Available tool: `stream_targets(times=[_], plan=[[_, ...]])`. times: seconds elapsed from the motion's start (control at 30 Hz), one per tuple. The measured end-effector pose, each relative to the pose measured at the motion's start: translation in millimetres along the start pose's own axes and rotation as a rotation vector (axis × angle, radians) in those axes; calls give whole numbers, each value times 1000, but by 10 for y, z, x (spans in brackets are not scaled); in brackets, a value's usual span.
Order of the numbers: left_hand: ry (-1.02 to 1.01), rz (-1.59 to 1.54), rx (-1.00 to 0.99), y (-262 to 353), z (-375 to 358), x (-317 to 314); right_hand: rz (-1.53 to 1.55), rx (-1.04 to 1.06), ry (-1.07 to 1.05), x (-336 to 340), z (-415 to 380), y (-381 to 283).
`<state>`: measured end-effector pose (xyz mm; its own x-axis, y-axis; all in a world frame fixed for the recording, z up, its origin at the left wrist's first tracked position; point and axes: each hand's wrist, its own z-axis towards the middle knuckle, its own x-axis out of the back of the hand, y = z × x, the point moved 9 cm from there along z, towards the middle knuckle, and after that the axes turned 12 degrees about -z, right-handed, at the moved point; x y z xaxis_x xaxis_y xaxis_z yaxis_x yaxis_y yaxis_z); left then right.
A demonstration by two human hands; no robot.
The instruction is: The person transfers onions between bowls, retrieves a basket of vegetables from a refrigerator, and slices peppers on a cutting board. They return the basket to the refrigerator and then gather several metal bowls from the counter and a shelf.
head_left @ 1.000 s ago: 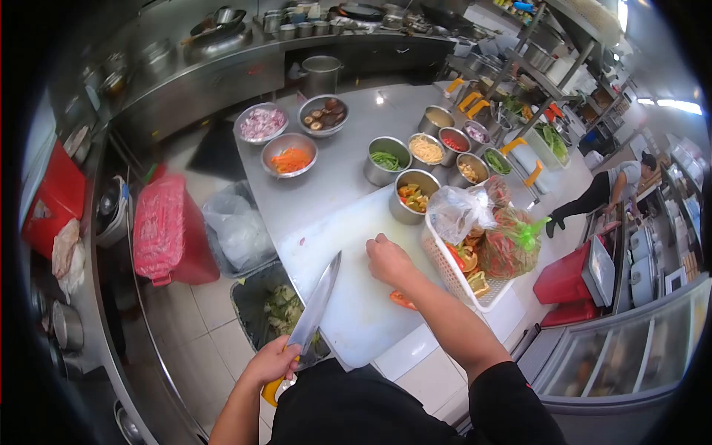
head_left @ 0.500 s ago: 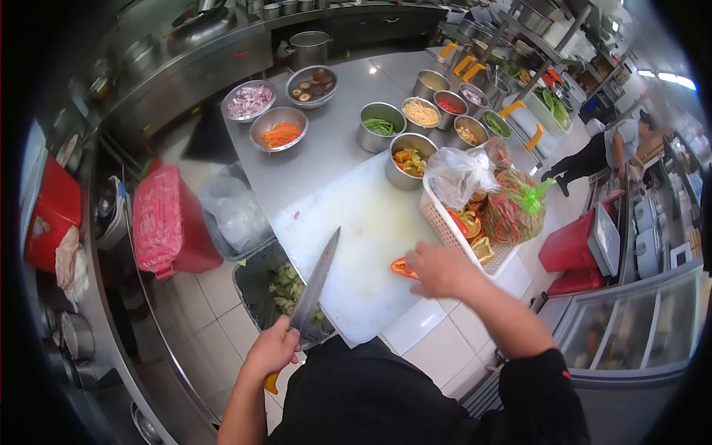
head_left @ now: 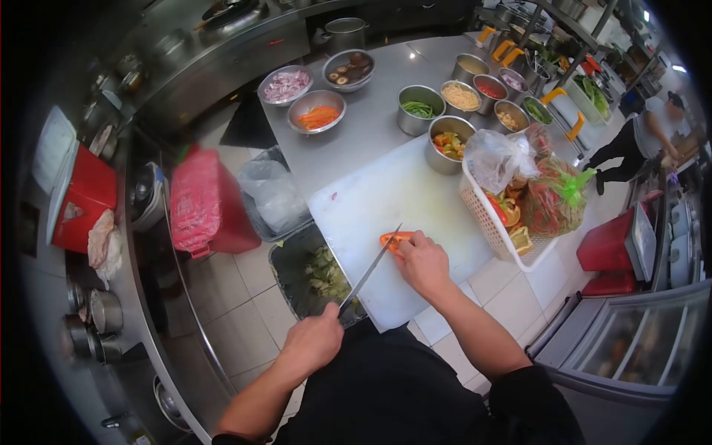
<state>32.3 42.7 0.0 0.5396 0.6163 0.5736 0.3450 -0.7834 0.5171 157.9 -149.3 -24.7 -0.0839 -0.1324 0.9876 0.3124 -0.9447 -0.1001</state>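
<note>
A long kitchen knife is in my left hand, whose fingers wrap its handle. The blade slants up and to the right over the white cutting board. Its tip end overlaps an orange-red bell pepper piece lying on the board. With bent fingers, my right hand holds that piece down at its right end. Just right of the board stands a white basket with pepper pieces in it and plastic bags on top.
Beyond the board, metal pots, one with cut peppers, stand on the steel table. Bowls of carrot strips, onion and mushrooms sit further left. A bin with leafy scraps is below the board's left edge. Another person stands far right.
My right hand has settled on the pepper piece and moved it toward the board's middle. My left hand has brought the knife rightward to the piece. The view has shifted.
</note>
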Motion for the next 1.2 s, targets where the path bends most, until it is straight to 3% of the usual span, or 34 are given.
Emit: stream_targets(times=[0.1,0.23,0.5,0.63,0.9,1.2], plan=[[42,-3,-32,83,321,-60,44,71,10,34,-37,25],[76,28,-59,242,188,190,116,162,75,111,-114,186],[36,179,-131,198,231,10,244,248,32,25,-117,300],[83,185,-164,233,538,-4,246,206,45,45,-110,322],[24,171,-102,262,2,22,314,102,-68,32,-156,322],[-3,124,-117,303,130,-17,395,17,-88,12,-188,370]])
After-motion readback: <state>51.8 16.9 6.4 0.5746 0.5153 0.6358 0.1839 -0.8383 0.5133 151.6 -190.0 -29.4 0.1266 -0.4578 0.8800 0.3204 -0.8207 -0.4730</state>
